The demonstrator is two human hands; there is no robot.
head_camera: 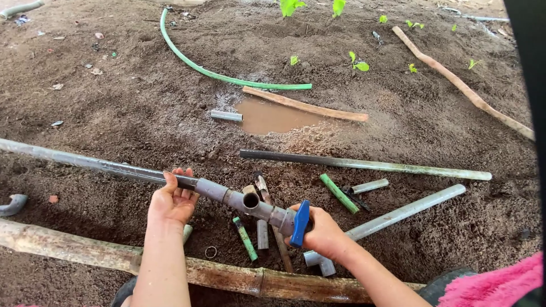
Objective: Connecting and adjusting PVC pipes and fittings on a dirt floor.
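Grey plastic pipe with tee fitting [230, 197] held level above soil: left hand [172, 200] clasped round pipe, right hand [321, 230] gripping blue-handled valve [299, 222] at near right end, steadied

Bamboo pole [239, 276]: nearest, across the front.
Puddle [273, 116]: behind the tee fitting [247, 200].
Hose [222, 75]: behind puddle.
Elbow fitting [319, 262]: right of pole's middle.

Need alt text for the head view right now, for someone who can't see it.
Two bare hands hold a grey pipe assembly over wet soil: the left hand grips the long pipe, the right hand holds the blue-handled valve beside a tee fitting. Pipe offcuts, a green hose and a puddle lie around.
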